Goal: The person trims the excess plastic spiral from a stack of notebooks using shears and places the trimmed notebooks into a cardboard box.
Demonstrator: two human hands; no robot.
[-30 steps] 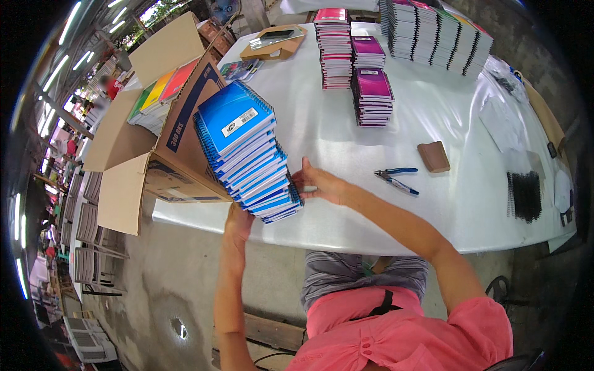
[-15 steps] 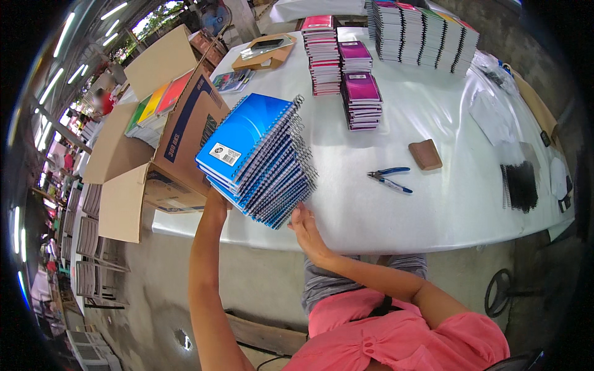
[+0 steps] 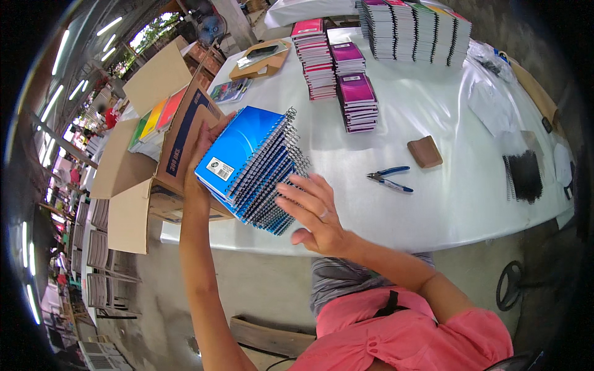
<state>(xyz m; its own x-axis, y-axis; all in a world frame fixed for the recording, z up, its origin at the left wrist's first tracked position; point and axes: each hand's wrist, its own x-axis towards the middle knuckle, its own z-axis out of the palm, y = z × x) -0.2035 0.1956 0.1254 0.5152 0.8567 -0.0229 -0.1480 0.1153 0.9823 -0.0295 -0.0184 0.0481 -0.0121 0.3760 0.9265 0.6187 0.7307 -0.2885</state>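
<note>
A person in a pink top is standing at a long white bench (image 3: pixel 470 185), lifting a stack of blue spiral notebooks (image 3: pixel 250 170) clear of its near-left corner. The left hand (image 3: pixel 204 148) is gripping the stack's far side, fingers wrapped around its edge, while the right hand (image 3: pixel 315 213) is pressing against the wire spirals with its fingers spread open and flat, clasping nothing. The stack is tilting, its spirals facing the bench, and a small white rectangular label is showing at the lower corner of the top blue cover.

Just left of the stack, an open brown cardboard box (image 3: pixel 154 167) with a dark blue printed side is sitting at the bench's end, flaps splayed, with green, yellow and red covers lying inside. On the bench beyond, blue-handled pliers (image 3: pixel 388 179) are lying near a small brown block (image 3: pixel 424 152). Two piles of magenta notebooks (image 3: pixel 356 99) and a taller pile of pink-red ones (image 3: pixel 312 59) are standing mid-bench, each top cover bearing a small white label. A row of mixed-colour stacks (image 3: pixel 411 28) is lining the far edge. A bundle of black spiral wire (image 3: pixel 526 176) is resting by clear plastic bags (image 3: pixel 495 111) at the right.
</note>
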